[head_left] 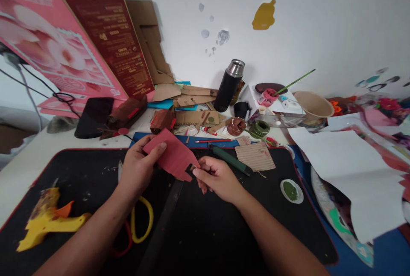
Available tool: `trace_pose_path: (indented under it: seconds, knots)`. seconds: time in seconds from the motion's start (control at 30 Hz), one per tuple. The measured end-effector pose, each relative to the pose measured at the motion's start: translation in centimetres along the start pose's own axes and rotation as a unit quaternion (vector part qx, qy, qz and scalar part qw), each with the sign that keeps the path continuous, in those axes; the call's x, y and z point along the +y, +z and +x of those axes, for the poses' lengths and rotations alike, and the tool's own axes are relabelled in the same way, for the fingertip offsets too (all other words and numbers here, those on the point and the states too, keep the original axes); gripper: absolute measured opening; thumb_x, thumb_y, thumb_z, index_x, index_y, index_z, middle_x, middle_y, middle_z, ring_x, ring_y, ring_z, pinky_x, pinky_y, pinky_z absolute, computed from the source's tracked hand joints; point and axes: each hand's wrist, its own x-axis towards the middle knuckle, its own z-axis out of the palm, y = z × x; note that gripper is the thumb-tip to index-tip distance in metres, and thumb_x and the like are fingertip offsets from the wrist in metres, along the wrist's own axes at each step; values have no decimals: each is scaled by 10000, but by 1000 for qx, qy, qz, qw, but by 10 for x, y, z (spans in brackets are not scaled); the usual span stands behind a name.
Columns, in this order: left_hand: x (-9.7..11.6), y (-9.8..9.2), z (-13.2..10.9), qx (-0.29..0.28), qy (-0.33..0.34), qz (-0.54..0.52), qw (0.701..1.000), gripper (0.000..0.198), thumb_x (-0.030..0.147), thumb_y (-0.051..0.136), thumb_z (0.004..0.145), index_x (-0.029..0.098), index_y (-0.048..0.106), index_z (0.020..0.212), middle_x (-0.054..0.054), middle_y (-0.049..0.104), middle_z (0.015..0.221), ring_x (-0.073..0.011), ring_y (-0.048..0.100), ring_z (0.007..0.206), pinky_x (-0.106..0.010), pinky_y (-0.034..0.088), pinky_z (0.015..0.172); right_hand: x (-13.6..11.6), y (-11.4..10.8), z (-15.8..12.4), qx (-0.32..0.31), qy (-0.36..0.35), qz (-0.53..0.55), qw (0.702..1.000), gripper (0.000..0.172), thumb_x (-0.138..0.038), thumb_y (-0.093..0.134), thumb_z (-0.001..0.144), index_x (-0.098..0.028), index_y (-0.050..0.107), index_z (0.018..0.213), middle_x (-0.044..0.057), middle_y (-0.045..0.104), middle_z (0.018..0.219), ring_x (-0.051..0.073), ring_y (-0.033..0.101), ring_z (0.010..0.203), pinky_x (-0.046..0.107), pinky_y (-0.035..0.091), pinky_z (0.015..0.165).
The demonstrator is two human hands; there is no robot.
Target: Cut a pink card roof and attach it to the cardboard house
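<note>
A piece of dull red cardboard [173, 156] with a ragged notch at its lower right is held up over the black desk mat [205, 233]. My left hand [139, 163] grips its upper left part, thumb on the front face. At the notched edge, my right hand [218, 178] pinches the cardboard between thumb and fingers. Scissors with yellow and red handles [141, 220] lie partly under my left forearm. To the left rests a yellow glue gun [51, 218]. A dark green pen-like tool [232, 160] lies just beyond my right hand, beside corrugated cardboard [255, 156].
A black thermos [229, 86] stands by the wall among cardboard scraps [192, 97]. Open paint jars [259, 129] sit behind the mat. A small dish of green paint [291, 191] is at right, near white paper sheets [339, 169]. A black phone [94, 117] lies at left.
</note>
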Motion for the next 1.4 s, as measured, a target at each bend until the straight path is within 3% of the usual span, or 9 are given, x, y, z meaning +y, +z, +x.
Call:
trace_pose_path:
  seconds: [0.4, 0.6, 0.7, 0.9, 1.03, 1.23, 1.4]
  knots:
    - [4, 3, -2, -11, -13, -12, 1000, 448, 462, 930, 672, 215, 641, 908, 52, 608, 729, -115, 550, 576, -213, 485, 529, 2, -2, 1, 17, 16, 1, 1000, 398, -604, 669, 953, -212, 622, 903, -40, 621, 658, 97, 590, 472, 202, 338, 398]
    - [-3, 4, -6, -92, -17, 50, 994, 430, 583, 843, 780, 208, 632, 794, 36, 580, 582, -121, 478, 442, -236, 386, 423, 4, -1, 2, 39, 13, -2, 999, 367, -575, 691, 932, -217, 621, 896, -62, 596, 602, 95, 554, 442, 205, 331, 393]
    - [-5, 4, -9, -127, -3, 84, 988, 422, 572, 837, 800, 201, 640, 755, 9, 627, 614, -144, 528, 483, -263, 441, 474, 4, -1, 2, 45, 10, -2, 999, 374, -585, 686, 933, -216, 627, 908, -65, 589, 586, 98, 545, 438, 211, 334, 395]
    - [-3, 6, -9, -137, -4, 90, 987, 378, 539, 832, 821, 189, 690, 807, -4, 667, 662, -146, 555, 525, -255, 453, 507, 4, 0, 1, 47, 7, -20, 999, 368, -573, 721, 918, -221, 620, 873, -71, 571, 552, 98, 509, 437, 216, 334, 415]
    - [-1, 9, -9, -125, -13, 85, 988, 421, 564, 866, 760, 179, 707, 821, -11, 673, 668, -149, 548, 517, -258, 443, 481, 2, 2, 0, 43, 0, -30, 999, 396, -594, 735, 909, -229, 602, 834, -75, 555, 550, 102, 499, 439, 226, 344, 434]
    - [-6, 7, -4, -109, -24, 52, 992, 417, 539, 893, 733, 177, 722, 851, -10, 689, 677, -135, 533, 485, -245, 416, 438, -2, 2, -1, 8, -8, -17, 1000, 384, -591, 731, 917, -220, 635, 944, -50, 606, 638, 115, 559, 495, 223, 355, 434]
    - [-10, 3, -2, -113, -20, 54, 992, 394, 526, 885, 760, 172, 733, 838, -20, 695, 682, -130, 536, 488, -236, 408, 428, 1, -1, 0, 27, -5, 0, 1000, 411, -624, 654, 954, -223, 597, 886, -50, 591, 629, 110, 571, 467, 211, 337, 400]
